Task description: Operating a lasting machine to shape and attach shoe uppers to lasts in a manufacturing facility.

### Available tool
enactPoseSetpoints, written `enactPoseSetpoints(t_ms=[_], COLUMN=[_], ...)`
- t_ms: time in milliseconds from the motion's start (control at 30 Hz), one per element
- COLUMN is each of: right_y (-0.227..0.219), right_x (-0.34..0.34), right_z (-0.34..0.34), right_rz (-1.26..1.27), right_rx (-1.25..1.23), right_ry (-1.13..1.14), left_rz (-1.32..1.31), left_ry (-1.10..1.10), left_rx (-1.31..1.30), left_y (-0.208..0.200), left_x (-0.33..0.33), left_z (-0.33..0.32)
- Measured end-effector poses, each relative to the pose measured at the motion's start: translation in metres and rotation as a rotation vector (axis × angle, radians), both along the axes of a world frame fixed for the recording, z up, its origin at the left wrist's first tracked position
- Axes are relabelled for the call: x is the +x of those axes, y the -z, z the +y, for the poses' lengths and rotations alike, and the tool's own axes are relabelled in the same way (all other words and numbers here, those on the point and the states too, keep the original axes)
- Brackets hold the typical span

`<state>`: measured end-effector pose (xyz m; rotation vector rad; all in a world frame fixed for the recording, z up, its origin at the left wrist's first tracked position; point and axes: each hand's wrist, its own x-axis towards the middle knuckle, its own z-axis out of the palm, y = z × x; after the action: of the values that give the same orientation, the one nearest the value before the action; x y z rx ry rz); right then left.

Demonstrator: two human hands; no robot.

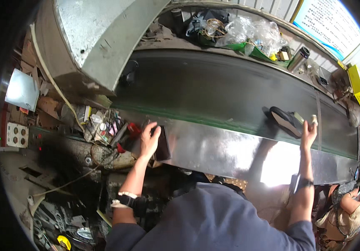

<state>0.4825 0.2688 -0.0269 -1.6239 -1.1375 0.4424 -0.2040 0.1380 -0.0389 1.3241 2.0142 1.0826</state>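
My left hand (148, 141) is over the left end of a shiny metal ledge, its thumb and forefinger apart. Right beside it lies a dark, flat, phone-like rectangle (163, 144); whether the fingers touch it is unclear. On the dark conveyor belt (213, 83), toward the right, a dark shoe (287, 120) rests tilted, its paler sole showing. My right hand (308, 134) is raised at the shoe's near end, fingers apart, with a whitish covering on one fingertip. I cannot make out contact between that hand and the shoe.
A large metal housing (100, 46) stands over the belt's left end, with a dark object (129, 72) beneath it. Clear plastic bags (255, 33) and a metal flask (299, 59) line the far shelf. Tools and clutter (102, 127) sit left. Another person (347, 209) is at lower right.
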Motion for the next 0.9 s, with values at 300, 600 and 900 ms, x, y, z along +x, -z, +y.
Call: enactPoseSetpoints(t_ms=[300, 600, 900], right_y=[0.019, -0.048, -0.005], right_x=[-0.237, -0.317, -0.375], right_z=[-0.127, -0.062, 0.006], right_rz=[-0.571, 0.317, 1.151], right_rx=[-0.559, -0.754, -0.819], right_ry=[-0.639, -0.412, 0.012], left_rz=[0.386, 0.029, 0.523], left_ry=[-0.09, 0.775, -0.38], left_rx=[-0.157, -0.495, -0.408], left_y=[0.02, -0.033, 0.051], left_x=[-0.187, -0.169, -0.286], left_z=[0.203, 0.312, 0.318])
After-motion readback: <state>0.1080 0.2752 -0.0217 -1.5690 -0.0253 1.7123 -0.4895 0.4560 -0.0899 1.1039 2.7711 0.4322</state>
